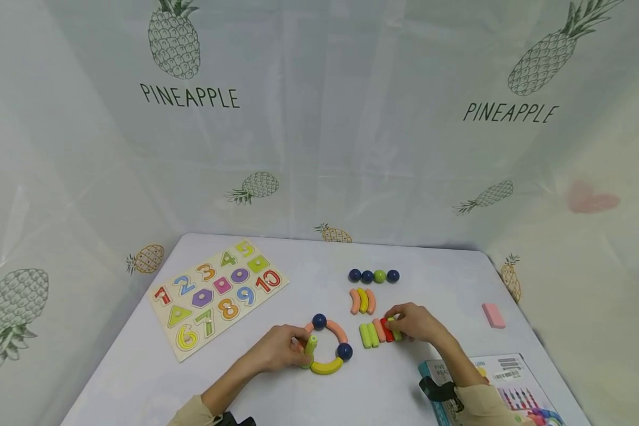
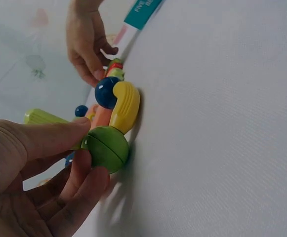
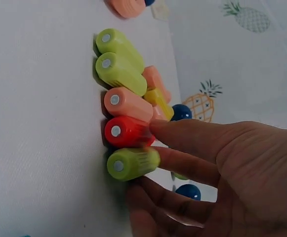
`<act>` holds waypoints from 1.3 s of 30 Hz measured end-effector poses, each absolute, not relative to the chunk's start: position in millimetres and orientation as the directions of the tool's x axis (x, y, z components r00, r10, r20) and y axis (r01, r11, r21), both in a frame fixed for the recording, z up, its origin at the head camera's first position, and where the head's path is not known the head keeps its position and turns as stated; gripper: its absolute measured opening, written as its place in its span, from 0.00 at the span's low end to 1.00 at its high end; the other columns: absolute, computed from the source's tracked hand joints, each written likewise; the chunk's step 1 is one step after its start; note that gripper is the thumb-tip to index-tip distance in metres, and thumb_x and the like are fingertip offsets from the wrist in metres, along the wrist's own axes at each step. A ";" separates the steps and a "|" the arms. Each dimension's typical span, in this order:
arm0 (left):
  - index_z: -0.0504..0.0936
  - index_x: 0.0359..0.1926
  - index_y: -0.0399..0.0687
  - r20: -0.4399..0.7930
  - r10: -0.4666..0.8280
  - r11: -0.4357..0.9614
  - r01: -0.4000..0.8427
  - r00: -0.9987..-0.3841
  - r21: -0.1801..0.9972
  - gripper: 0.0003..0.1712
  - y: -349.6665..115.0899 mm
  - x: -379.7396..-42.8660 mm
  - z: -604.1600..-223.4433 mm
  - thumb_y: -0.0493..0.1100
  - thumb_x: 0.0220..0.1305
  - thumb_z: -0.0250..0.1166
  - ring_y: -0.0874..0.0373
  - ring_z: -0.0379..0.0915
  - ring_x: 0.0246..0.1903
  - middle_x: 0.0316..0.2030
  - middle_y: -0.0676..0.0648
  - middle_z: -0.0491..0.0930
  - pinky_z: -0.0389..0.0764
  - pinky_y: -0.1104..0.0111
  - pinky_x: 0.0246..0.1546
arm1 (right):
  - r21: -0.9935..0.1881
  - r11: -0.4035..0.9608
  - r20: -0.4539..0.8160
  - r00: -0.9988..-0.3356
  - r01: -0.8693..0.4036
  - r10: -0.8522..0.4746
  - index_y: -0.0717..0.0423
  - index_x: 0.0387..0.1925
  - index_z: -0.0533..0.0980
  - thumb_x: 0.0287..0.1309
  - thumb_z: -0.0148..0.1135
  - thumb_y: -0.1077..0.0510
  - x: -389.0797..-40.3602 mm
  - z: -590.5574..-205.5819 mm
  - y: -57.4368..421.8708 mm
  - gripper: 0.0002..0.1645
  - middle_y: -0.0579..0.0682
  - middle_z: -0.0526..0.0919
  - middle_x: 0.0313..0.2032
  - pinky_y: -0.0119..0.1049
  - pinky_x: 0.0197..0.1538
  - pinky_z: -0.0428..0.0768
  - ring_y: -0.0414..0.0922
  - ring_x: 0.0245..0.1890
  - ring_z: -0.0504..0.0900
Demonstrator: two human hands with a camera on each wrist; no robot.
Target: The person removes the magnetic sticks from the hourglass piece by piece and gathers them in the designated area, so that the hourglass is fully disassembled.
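My left hand (image 1: 280, 350) pinches a light green magnetic rod (image 1: 311, 345) standing up at the green ball (image 2: 108, 149), fingertips also touching the ball. That ball meets a yellow curved piece (image 1: 327, 367) in a ring with blue balls (image 1: 344, 351) and pink curved pieces (image 1: 337, 331); part of the ring hides behind the hand. My right hand (image 1: 416, 322) reaches over a row of short rods. Its fingers hold the end green rod (image 3: 133, 164), slightly askew, while the thumb touches the red rod (image 3: 128, 131). Beside these lie a pink rod (image 3: 128, 104) and two green rods (image 3: 121, 74).
Behind the rods lie curved pieces (image 1: 362, 300) and a line of blue balls (image 1: 367, 276) with one green ball (image 1: 380, 276). A number puzzle board (image 1: 197, 319) is at left. A pink block (image 1: 493, 315) and a printed box (image 1: 503, 373) are at right, the box under the right forearm.
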State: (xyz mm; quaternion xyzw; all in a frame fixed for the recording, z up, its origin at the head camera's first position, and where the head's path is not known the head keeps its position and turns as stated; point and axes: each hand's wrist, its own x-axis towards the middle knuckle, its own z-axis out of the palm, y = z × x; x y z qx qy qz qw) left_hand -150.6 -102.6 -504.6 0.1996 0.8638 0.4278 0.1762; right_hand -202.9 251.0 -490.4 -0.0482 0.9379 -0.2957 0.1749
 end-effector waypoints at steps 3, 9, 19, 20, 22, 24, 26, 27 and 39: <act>0.87 0.39 0.54 -0.131 0.497 0.571 0.210 -0.858 0.794 0.14 -102.9 -149.9 -504.9 0.42 0.49 0.79 0.61 0.70 0.28 0.31 0.56 0.80 0.70 0.70 0.27 | -0.556 0.831 -0.250 -0.951 -0.014 -0.183 0.53 0.48 0.84 0.63 0.68 0.50 -202.2 -488.7 246.6 0.16 0.49 0.82 0.36 0.37 0.31 0.76 0.45 0.30 0.76; 0.87 0.39 0.53 -0.131 0.496 0.594 0.226 -0.858 0.772 0.15 -102.9 -149.0 -504.4 0.42 0.48 0.80 0.61 0.69 0.26 0.30 0.56 0.79 0.67 0.70 0.26 | -0.571 0.820 -0.171 -0.972 -0.034 -0.159 0.53 0.48 0.84 0.62 0.69 0.49 -198.3 -480.7 224.8 0.17 0.48 0.81 0.35 0.37 0.31 0.76 0.44 0.32 0.75; 0.87 0.42 0.51 -0.124 0.494 0.612 0.242 -0.861 0.753 0.19 -101.7 -147.5 -504.2 0.40 0.47 0.80 0.63 0.69 0.24 0.32 0.57 0.79 0.68 0.71 0.24 | -0.668 0.704 -0.090 -0.913 -0.242 -0.399 0.52 0.47 0.84 0.63 0.68 0.50 -181.3 -477.9 179.3 0.14 0.42 0.79 0.31 0.32 0.28 0.75 0.41 0.29 0.75; 0.87 0.42 0.51 -0.118 0.496 0.612 0.249 -0.861 0.751 0.18 -101.2 -147.8 -505.0 0.40 0.47 0.80 0.64 0.69 0.24 0.31 0.58 0.78 0.69 0.71 0.25 | -0.681 0.678 -0.075 -0.893 -0.279 -0.443 0.52 0.46 0.84 0.64 0.68 0.49 -179.3 -477.9 174.6 0.15 0.41 0.79 0.31 0.32 0.29 0.75 0.41 0.30 0.76; 0.87 0.40 0.52 -0.096 0.500 0.606 0.268 -0.861 0.749 0.17 -100.3 -147.3 -506.3 0.40 0.47 0.80 0.65 0.69 0.25 0.31 0.58 0.78 0.70 0.71 0.26 | -0.708 0.620 -0.055 -0.849 -0.337 -0.525 0.52 0.46 0.84 0.64 0.67 0.48 -174.3 -477.5 165.1 0.15 0.40 0.80 0.31 0.31 0.30 0.77 0.39 0.30 0.77; 0.87 0.39 0.52 -0.071 0.501 0.596 0.285 -0.862 0.750 0.17 -98.0 -146.1 -507.3 0.40 0.45 0.81 0.66 0.69 0.26 0.29 0.57 0.78 0.71 0.72 0.28 | -0.740 0.564 -0.048 -0.808 -0.366 -0.587 0.50 0.46 0.84 0.64 0.67 0.47 -168.5 -477.8 154.3 0.14 0.39 0.80 0.30 0.29 0.30 0.76 0.37 0.29 0.76; 0.87 0.37 0.53 -0.049 0.506 0.591 0.304 -0.861 0.747 0.17 -94.9 -144.6 -508.0 0.40 0.44 0.82 0.67 0.69 0.26 0.28 0.57 0.78 0.71 0.72 0.29 | -0.765 0.521 -0.049 -0.772 -0.378 -0.633 0.47 0.46 0.84 0.64 0.67 0.47 -163.5 -478.8 143.9 0.13 0.39 0.80 0.30 0.28 0.30 0.75 0.35 0.27 0.76; 0.86 0.36 0.53 -0.044 0.506 0.594 0.311 -0.861 0.742 0.17 -93.1 -143.5 -508.4 0.41 0.43 0.82 0.67 0.69 0.26 0.27 0.57 0.78 0.71 0.72 0.29 | -0.772 0.508 -0.051 -0.759 -0.382 -0.649 0.46 0.46 0.83 0.64 0.68 0.47 -161.0 -479.2 139.1 0.13 0.38 0.80 0.29 0.27 0.30 0.75 0.35 0.27 0.75; 0.84 0.35 0.58 -0.088 0.501 0.659 0.313 -0.861 0.684 0.17 -91.1 -140.2 -511.5 0.49 0.45 0.82 0.68 0.68 0.25 0.26 0.60 0.76 0.68 0.71 0.26 | -0.796 0.486 -0.023 -0.784 -0.361 -0.620 0.46 0.42 0.84 0.65 0.67 0.49 -153.9 -487.0 118.3 0.08 0.37 0.82 0.32 0.28 0.34 0.77 0.34 0.32 0.77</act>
